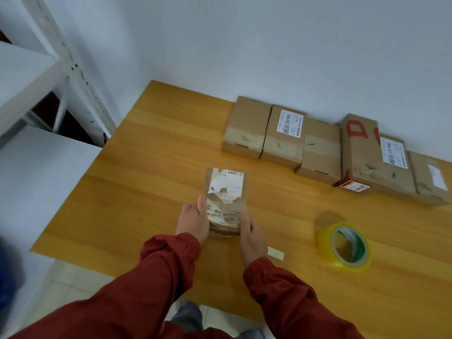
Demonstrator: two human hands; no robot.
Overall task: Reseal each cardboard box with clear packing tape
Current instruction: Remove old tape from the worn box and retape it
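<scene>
A small cardboard box [226, 204] is grasped at its near end between the left hand [193, 220] and the right hand [252, 237]. One thumb is laid on each long edge of the top face, and the remaining fingers are hidden down the sides. Whether the box is lifted clear of the tabletop [146, 182] cannot be told. The top face is covered by a torn white shipping label with barcode fragments, the print too blurred to be read. The box is closed, so no contents are seen.

Beyond the fingers and to their right, five closed boxes are lined up against the wall:

- first box [245, 127] — plain
- second box [283, 140] — white label reading "12V4A 5525", with a barcode
- third box [320, 150] — plain
- fourth box [362, 155] — large red "D", a white barcode label, and a red-and-white sticker on the near end
- fifth box [430, 182] — pale label, unreadable

A roll of packing tape [343, 245], yellow-tinted with a green-and-white core, is laid well to the right of the right-hand fingers. A small pale scrap [276, 253] is seen just beside the right hand.
</scene>
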